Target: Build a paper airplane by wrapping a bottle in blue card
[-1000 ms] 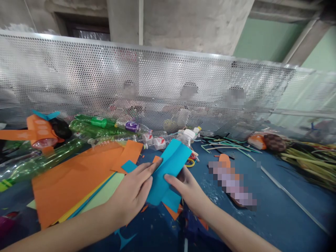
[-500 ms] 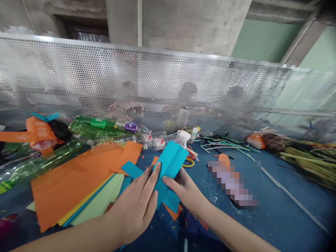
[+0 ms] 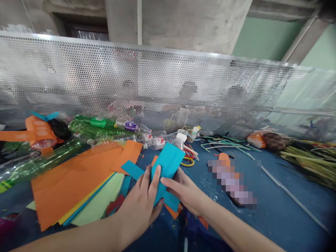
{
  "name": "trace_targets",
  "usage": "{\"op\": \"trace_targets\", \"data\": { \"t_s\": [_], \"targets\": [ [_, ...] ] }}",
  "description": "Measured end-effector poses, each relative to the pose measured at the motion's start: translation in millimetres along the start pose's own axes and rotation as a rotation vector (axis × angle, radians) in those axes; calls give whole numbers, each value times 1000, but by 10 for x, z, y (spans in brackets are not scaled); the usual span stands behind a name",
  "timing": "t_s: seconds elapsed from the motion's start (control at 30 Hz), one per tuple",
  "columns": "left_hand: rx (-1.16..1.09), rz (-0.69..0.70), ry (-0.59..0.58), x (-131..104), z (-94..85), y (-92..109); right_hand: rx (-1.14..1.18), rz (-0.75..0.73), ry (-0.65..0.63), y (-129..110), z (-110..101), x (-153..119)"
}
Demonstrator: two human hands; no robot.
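Observation:
A folded blue paper strip (image 3: pixel 170 157) is held between my two hands above the dark blue table (image 3: pixel 236 224). My left hand (image 3: pixel 139 196) lies along its left side, fingers pressing on its face. My right hand (image 3: pixel 185 187) grips the right edge with the thumb on top; its other fingers are mostly hidden behind the paper. Beneath and beside the strip lie smaller blue paper pieces (image 3: pixel 132 169) and orange scraps (image 3: pixel 172 211). Just beyond its top edge a clear bottle with a white cap (image 3: pixel 181 137) lies on the table.
On the left, a stack of orange paper (image 3: pixel 76 178) covers yellow, blue and pale green sheets (image 3: pixel 98 203). Green plastic bottles (image 3: pixel 56 159) and clear ones lie behind it. A perforated metal screen (image 3: pixel 162 80) stands along the back. Thin strips (image 3: pixel 225 143) and dried stalks (image 3: pixel 307 157) lie to the right.
The blue paper has tipped and shifted slightly left, and its visible crease looks flatter. My left fingers have moved a little along it, while my right hand stays at the right edge.

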State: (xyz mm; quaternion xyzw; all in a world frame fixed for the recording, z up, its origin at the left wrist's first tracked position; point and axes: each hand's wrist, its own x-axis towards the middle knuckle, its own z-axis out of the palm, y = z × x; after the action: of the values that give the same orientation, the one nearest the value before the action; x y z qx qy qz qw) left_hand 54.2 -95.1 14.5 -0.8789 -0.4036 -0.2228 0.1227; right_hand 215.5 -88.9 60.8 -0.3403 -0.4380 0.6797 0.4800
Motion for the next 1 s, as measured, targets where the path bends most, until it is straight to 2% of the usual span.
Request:
{"op": "trace_targets", "data": {
  "t_s": [0.1,0.23,0.33,0.4,0.47,0.5,0.57,0.63,0.73,0.83,1.0],
  "targets": [
    [44,-7,-26,-17,42,2,23,16,-26,-51,8,-3],
    [125,-76,23,-71,148,58,-14,30,18,-9,-6,18],
    [89,-107,-5,-81,105,88,-13,54,69,73,-24,42],
    [-49,-105,-33,-59,-21,67,5,67,126,105,-31,52],
    [-284,-166,-42,-11,-184,4,29,59,170,93,-39,58],
    [-329,-174,-44,22,-262,-42,43,46,185,68,-46,63],
    [-476,-204,2,98,-378,-150,67,18,216,-11,-68,76],
    [-666,-256,56,175,-423,-256,72,-3,255,-105,-98,94],
    [-831,-282,65,248,-371,-361,88,-32,287,-211,-142,119],
    [-932,-224,70,253,-260,-374,116,-48,292,-224,-160,132],
    [-850,-167,143,179,-140,-291,122,-22,283,-109,-151,142]
  ]
}}
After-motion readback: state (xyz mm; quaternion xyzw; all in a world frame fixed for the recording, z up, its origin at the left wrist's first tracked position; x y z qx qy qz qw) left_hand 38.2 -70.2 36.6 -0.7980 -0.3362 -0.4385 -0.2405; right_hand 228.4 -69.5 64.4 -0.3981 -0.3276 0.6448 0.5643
